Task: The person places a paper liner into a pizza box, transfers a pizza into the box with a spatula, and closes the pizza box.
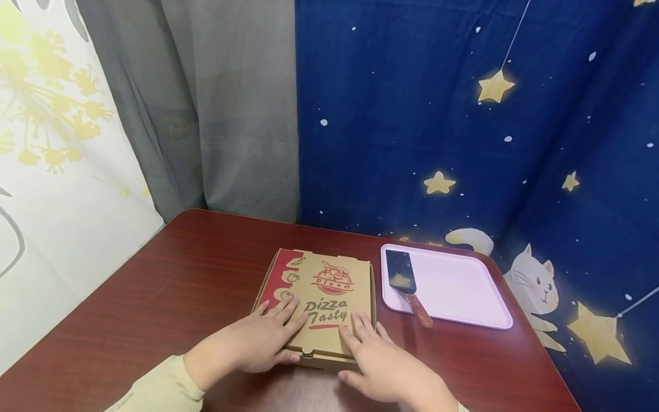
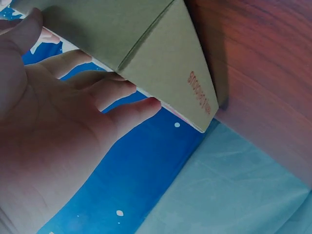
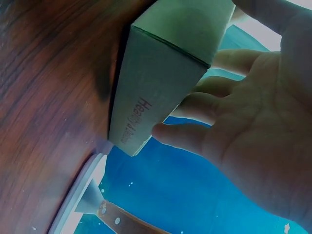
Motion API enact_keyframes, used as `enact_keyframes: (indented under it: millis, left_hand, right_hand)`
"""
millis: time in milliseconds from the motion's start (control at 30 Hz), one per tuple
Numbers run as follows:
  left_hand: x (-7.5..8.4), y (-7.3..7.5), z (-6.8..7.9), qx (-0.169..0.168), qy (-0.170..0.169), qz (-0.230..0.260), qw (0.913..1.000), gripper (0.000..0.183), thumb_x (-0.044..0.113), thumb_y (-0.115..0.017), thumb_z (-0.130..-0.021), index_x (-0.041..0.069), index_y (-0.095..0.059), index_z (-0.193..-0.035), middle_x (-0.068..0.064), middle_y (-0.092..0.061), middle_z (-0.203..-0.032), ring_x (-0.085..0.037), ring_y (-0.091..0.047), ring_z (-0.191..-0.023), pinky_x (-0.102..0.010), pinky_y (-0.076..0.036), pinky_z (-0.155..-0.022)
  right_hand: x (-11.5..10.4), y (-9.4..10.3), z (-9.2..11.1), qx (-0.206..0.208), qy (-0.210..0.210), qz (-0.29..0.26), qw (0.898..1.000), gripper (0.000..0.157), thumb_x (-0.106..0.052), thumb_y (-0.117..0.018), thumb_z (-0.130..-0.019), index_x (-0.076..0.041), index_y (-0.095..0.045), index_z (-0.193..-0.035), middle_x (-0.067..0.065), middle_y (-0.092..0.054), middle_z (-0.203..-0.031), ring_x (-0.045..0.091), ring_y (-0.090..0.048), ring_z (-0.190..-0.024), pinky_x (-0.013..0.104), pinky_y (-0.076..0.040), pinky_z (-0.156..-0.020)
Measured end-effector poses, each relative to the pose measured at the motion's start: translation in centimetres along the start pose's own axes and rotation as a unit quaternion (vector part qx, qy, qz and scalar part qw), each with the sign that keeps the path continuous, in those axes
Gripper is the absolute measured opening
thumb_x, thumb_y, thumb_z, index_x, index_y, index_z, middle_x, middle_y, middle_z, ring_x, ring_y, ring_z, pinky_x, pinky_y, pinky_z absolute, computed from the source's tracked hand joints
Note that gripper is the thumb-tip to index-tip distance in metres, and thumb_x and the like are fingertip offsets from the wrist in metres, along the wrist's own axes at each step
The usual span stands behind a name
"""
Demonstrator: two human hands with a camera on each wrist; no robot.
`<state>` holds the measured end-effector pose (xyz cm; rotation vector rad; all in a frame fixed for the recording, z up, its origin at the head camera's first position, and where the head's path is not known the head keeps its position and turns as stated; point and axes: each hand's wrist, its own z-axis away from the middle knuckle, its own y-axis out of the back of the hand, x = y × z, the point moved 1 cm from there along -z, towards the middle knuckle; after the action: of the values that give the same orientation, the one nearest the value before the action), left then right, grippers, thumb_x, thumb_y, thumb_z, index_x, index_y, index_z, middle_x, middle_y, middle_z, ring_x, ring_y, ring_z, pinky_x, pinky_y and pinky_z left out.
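A closed cardboard pizza box with red and black print lies on the table before me. My left hand rests on the lid's front left, fingers spread, its thumb low by the front edge. On the front right of the lid lies my right hand, fingers extended and thumb near the front side. Both wrist views show the palms above the box, with fingertips touching the lid's edge. In the right wrist view, the printed side wall of the box faces the camera. The box's contents are hidden.
To the right of the box sits a pale pink tray. A pizza server with a wooden handle lies across its left side, handle overhanging the front rim. The dark red table ends at grey and blue curtains.
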<state>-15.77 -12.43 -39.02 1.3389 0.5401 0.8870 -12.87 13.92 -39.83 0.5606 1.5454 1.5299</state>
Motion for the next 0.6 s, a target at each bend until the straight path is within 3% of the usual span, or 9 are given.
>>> enact_keyframes:
  millis: [600]
  left_hand:
    - [-0.4, 0.7, -1.9, -0.018, 0.028, 0.013, 0.9994, 0.078, 0.052, -0.072, -0.098, 0.01, -0.049, -0.16, -0.022, -0.033, -0.173, -0.04, -0.03, -0.163, -0.068, -0.031, -0.126]
  right_hand:
    - [-0.1, 0.4, -2.1, 0.016, -0.027, -0.003, 0.999, 0.073, -0.04, -0.072, -0.1, 0.001, -0.05, -0.155, 0.032, -0.035, -0.168, 0.049, -0.033, -0.159, 0.072, -0.028, -0.125]
